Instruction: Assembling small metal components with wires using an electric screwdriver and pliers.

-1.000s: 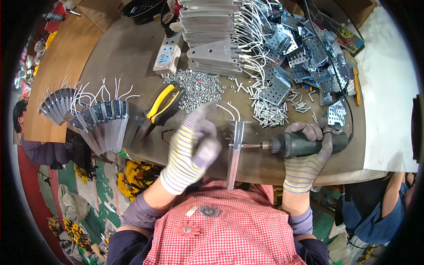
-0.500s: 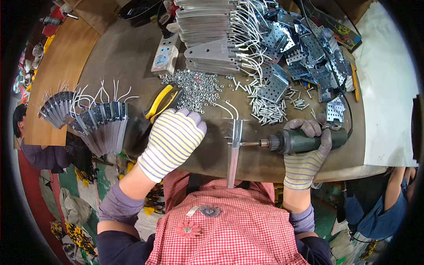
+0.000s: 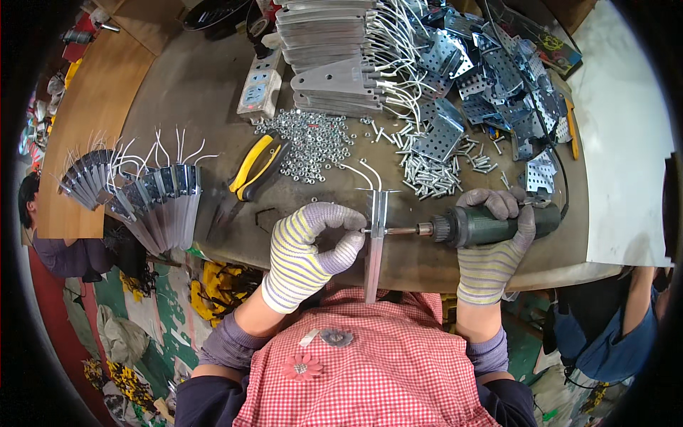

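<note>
My right hand (image 3: 498, 238), in a striped glove, grips a dark green power screwdriver (image 3: 484, 226) lying sideways. Its long bit points left and meets the side of a narrow metal piece (image 3: 374, 242) with two white wires at its far end. On the piece's other side, my left hand (image 3: 313, 249) has thumb and forefinger pinched at a small screw end. Whatever sits between those fingertips is too small to make out. Beyond the left hand lie loose nuts (image 3: 309, 146) and yellow-and-black pliers (image 3: 252, 167).
Loose screws (image 3: 427, 174) lie beyond the screwdriver, near perforated metal brackets (image 3: 498, 78). Flat grey metal plates with white wires (image 3: 331, 82) are stacked at the back, beside a power strip (image 3: 260, 89). Wired metal pieces (image 3: 163, 203) fan out at left. A black cord (image 3: 544, 128) runs down the right.
My left hand has come from the edge of the nut pile, nearer and to the right, to the metal piece, its fingers now pinched there. The right hand and screwdriver stay put.
</note>
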Available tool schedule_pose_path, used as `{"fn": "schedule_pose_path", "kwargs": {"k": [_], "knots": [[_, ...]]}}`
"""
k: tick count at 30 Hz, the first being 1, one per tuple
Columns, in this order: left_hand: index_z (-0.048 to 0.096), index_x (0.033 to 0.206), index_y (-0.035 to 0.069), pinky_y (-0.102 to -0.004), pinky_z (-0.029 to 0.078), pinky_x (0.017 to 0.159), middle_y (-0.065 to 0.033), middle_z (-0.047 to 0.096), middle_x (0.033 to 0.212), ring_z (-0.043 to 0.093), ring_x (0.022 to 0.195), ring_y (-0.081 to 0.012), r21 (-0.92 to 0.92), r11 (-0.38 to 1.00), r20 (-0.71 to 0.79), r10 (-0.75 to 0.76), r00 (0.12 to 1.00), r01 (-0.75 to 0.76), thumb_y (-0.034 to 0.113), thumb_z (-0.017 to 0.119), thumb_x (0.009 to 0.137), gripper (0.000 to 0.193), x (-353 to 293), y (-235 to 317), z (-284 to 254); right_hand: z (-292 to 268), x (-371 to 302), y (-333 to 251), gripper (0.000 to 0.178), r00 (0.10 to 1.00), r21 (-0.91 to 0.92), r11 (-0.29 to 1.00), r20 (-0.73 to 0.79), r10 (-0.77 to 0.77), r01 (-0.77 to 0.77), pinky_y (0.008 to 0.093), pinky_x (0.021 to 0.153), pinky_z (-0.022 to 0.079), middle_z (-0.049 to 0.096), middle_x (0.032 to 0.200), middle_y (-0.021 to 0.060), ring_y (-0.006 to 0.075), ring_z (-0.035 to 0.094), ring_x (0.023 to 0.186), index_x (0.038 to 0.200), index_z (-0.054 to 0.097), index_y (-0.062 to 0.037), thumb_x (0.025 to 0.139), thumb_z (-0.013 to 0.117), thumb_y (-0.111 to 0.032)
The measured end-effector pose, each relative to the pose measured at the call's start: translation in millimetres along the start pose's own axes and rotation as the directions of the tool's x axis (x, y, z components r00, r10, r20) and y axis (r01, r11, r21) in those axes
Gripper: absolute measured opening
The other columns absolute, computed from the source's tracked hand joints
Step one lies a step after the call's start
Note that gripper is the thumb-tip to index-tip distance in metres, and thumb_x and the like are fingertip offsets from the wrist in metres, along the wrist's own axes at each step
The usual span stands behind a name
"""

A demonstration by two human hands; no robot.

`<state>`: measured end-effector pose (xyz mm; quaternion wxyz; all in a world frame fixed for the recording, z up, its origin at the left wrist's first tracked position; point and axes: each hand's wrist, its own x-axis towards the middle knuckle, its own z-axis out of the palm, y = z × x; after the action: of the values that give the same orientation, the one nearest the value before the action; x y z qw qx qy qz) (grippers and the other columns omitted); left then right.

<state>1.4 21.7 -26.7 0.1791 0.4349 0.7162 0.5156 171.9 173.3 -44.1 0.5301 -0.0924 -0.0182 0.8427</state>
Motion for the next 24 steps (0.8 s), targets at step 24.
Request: {"fn": "schedule_pose_path", "kwargs": {"k": [24], "knots": [[0.059,0.084,0.004,-0.0356,0.047,0.061,-0.0112,0.059,0.076,0.058,0.066,-0.0302,0.112,0.977,-0.051,0.186,0.981,-0.180,0.015,0.060,0.086,0.011,1,1,23,3,-2,1,0.024,0.999,-0.013,1.000,-0.021,0.028,-0.029,0.0406,0.092,0.041,0.039,0.078,-0.0060,0.0105,0.044,0.075,0.102,0.053,-0.0153,0.085,0.069,-0.022]]}}
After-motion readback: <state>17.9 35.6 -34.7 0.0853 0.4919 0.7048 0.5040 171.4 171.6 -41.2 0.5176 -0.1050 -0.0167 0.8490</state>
